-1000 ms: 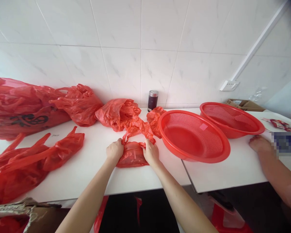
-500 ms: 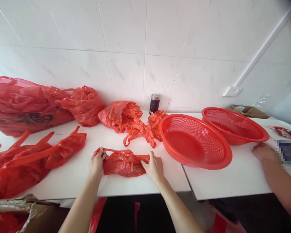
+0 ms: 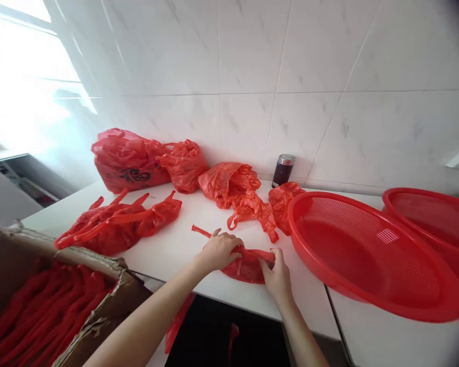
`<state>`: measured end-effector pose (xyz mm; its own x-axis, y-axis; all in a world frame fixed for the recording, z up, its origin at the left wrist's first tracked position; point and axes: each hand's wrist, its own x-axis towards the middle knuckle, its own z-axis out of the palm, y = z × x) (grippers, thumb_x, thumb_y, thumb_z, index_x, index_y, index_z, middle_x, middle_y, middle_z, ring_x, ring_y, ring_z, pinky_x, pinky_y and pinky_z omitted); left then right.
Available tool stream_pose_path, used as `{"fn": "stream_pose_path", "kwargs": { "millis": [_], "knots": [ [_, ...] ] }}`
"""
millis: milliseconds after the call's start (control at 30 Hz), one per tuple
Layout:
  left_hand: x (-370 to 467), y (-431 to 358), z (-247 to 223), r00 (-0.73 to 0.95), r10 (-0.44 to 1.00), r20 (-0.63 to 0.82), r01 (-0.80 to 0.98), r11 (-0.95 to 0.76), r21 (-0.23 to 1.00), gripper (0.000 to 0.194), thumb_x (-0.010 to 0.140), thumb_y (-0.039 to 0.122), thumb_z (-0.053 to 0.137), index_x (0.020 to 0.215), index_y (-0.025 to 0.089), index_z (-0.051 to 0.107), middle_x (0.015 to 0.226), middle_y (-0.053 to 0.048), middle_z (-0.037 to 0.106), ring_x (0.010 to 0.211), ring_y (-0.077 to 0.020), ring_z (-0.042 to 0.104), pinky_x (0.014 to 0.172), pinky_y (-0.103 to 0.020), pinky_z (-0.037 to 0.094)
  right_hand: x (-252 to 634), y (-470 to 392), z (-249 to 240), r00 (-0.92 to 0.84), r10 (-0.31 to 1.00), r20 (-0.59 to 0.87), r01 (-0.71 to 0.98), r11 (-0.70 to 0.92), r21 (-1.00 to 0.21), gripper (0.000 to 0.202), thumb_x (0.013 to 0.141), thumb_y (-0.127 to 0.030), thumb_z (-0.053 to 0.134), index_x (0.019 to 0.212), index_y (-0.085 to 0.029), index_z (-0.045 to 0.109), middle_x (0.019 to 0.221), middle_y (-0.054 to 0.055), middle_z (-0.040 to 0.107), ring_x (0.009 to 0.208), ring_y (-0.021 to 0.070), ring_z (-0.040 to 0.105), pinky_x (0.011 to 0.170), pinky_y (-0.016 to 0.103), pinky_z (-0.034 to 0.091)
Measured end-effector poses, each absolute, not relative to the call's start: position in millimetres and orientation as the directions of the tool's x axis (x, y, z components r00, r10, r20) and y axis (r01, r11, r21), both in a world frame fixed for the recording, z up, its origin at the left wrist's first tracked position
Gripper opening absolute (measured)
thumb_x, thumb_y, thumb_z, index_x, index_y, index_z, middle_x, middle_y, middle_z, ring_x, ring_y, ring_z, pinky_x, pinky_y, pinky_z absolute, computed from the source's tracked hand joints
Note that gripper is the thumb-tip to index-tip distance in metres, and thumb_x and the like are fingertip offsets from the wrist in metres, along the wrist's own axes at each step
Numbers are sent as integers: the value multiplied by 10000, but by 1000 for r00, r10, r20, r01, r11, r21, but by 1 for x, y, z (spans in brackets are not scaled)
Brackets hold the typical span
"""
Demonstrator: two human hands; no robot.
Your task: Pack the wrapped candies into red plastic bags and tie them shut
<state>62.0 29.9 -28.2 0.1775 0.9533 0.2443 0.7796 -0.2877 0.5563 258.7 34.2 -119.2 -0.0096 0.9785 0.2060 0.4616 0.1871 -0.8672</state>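
Note:
A red plastic bag [image 3: 245, 271] lies on the white table near its front edge, between my hands. My left hand [image 3: 222, 250] is closed over its upper left part, with one handle sticking out to the left past the wrist. At the right end, my right hand [image 3: 277, 272] pinches the bag's gathered top between thumb and fingers. What the bag contains, if anything, I cannot make out. Left of my hands lie several red bags [image 3: 126, 221] side by side with their handles pointing up.
Behind stand filled red bags [image 3: 185, 165], crumpled bags [image 3: 256, 209] and a dark thermos [image 3: 283, 171] by the tiled wall. To the right are a red plastic basket [image 3: 340, 255] and a second basket [image 3: 436, 214]. An open cardboard box [image 3: 137, 295] holding red bags is at lower left.
The view has swung left, showing more of the box. My left hand has moved from the bag's left handle onto its upper part, closer to my right hand. The other person's arm is out of view.

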Motion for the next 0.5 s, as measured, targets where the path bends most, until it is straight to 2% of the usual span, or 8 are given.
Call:
{"fn": "stream_pose_path", "kwargs": {
  "millis": [100,167,267,367,500],
  "knots": [
    [58,42,-14,234,967,98,847,-252,469,97,696,302,684,791,288,690,794,-12,720,815,-238,662,894,-391,446,260,32,-115,2,984,178,364,165,-917,318,830,-443,517,1044,-223,434,783,22,640,691,197,615,631,294,473],
    [43,48,6,200,978,50,883,-202,423,132,742,337,635,847,284,696,827,-22,722,810,-235,657,777,-339,469,260,32,-114,24,977,210,300,193,-934,406,828,-451,536,1141,-214,433,756,1,613,685,182,604,659,290,474],
    [13,52,41,93,995,34,922,-99,374,211,766,377,597,925,265,680,895,-29,717,837,-231,647,715,-305,456,261,33,-112,58,977,207,261,185,-947,473,840,-439,534,1236,-208,419,727,-20,574,670,166,584,661,280,462],
    [-18,50,58,-46,999,27,939,34,342,260,761,430,585,928,247,663,879,-27,708,791,-224,646,653,-293,449,262,33,-113,45,984,172,284,152,-947,447,841,-457,528,1201,-205,447,728,-14,573,681,173,582,653,280,455],
    [-56,41,47,-229,972,61,930,200,308,282,750,458,579,923,245,645,882,-38,698,801,-239,641,633,-304,441,262,35,-117,9,986,165,346,152,-926,415,843,-492,509,1151,-218,465,744,-8,578,691,179,581,669,288,457]
  ]
}}
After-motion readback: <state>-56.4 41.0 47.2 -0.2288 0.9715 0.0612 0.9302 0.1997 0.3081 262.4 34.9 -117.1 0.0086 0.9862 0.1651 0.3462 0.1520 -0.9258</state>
